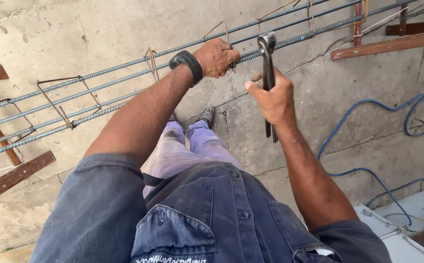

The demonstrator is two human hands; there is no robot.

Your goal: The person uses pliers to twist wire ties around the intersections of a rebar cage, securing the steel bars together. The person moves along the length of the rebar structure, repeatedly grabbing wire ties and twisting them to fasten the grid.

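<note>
Four rebar (124,78) bars form cage, long axis running lower-left to upper-right across concrete floor (319,97), raised on wooden trestles (392,45). Left hand (217,57) grip clamped on top bar at stirrup (224,29). Right hand (273,97) grip closed round pincers (268,73), head up, touching bar just right of left hand. Pincer mouth: cannot tell.

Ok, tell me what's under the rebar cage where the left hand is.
Under the rebar cage lies cracked concrete floor and the person's shoes. The left hand covers the bars it grips.
</note>
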